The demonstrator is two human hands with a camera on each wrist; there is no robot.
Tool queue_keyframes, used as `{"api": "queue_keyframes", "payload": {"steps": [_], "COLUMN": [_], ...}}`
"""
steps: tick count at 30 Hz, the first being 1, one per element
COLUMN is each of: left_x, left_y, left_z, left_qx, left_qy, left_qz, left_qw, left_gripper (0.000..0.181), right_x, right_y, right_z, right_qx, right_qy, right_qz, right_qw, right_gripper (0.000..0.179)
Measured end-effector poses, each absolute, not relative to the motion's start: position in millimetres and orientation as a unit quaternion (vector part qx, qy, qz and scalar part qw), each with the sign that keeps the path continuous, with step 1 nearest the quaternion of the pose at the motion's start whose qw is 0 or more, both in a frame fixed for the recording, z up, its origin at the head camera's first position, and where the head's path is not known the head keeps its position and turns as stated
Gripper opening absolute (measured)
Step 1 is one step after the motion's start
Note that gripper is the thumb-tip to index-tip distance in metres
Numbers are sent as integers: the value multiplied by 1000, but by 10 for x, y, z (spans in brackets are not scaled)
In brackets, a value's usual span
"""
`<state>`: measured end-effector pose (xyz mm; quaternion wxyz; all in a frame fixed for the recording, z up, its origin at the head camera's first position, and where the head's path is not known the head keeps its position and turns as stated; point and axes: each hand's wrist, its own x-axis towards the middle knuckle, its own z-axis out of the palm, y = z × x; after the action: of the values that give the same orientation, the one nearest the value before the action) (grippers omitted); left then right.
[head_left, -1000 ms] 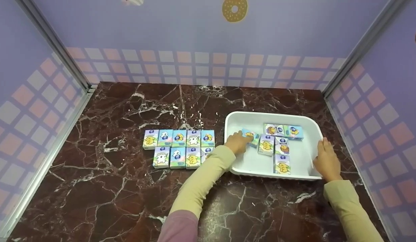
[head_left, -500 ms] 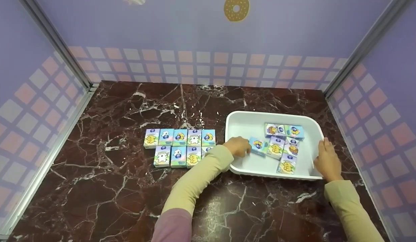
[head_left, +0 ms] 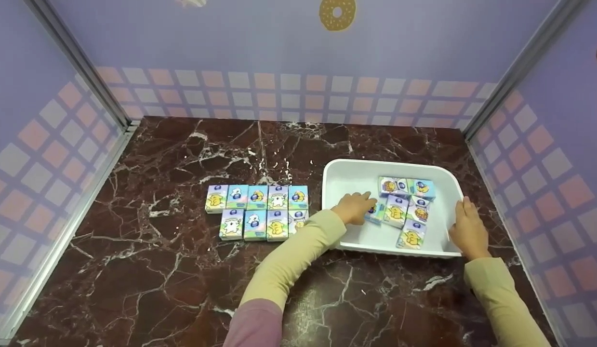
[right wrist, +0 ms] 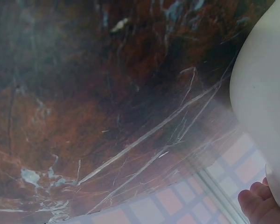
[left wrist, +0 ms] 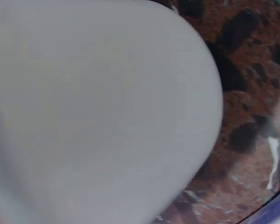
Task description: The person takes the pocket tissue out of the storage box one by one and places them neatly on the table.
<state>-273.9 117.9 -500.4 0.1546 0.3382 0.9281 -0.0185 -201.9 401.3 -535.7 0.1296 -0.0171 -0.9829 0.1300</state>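
Observation:
A white plastic tray (head_left: 344,168) stands on the right of the table with several small cartoon-printed tissue packs lying in it. My left hand (head_left: 352,208) reaches over the tray's left side, its fingers spread over a blue tissue pack (head_left: 374,215) and covering its left part. Against that pack's right side lies a purple tissue pack (head_left: 396,211). On the tray's right rim my right hand (head_left: 470,231) holds on, fingers outside the wall and thumb toward the inside. In the right wrist view its fingertips (right wrist: 254,198) show beside the tray wall (right wrist: 266,88).
Left of the tray, more tissue packs (head_left: 255,224) lie in two tight rows on the dark marbled table (head_left: 149,270). Patterned purple panels (head_left: 279,43) enclose the back and both sides. The left wrist view is mostly filled by the blurred tray (left wrist: 107,107).
The blue pack has shifted right and slightly toward me, and the neighbouring packs have slid and tilted. My left hand drew back, then moved over the blue pack. My right hand stayed put.

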Motion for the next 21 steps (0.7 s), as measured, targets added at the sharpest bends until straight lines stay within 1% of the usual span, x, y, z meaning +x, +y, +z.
{"api": "queue_keyframes", "payload": {"steps": [3,9,13,15,21], "left_x": [-2757,-2776,-2774,-2769,-2758], "left_y": [1154,1115,1073,1054,1047], "left_z": [-5077,-5116,-5124,-5121,-5073], "left_qx": [334,343,340,339,332], "left_qy": [930,931,932,931,930], "left_qz": [-28,-79,-77,-69,-48], "left_qw": [148,93,101,115,154], "left_gripper": [56,34,30,34,54], "right_x": [-2012,-1996,-1998,-2002,-2009], "right_y": [4004,4007,4009,4011,4017], "right_z": [-5369,-5356,-5354,-5356,-5359], "right_qx": [-17,-18,-17,-17,-17], "right_qy": [-982,-983,-983,-983,-982], "right_qz": [131,135,135,133,130], "right_qw": [133,123,125,129,132], "right_gripper": [57,58,58,59,57]}}
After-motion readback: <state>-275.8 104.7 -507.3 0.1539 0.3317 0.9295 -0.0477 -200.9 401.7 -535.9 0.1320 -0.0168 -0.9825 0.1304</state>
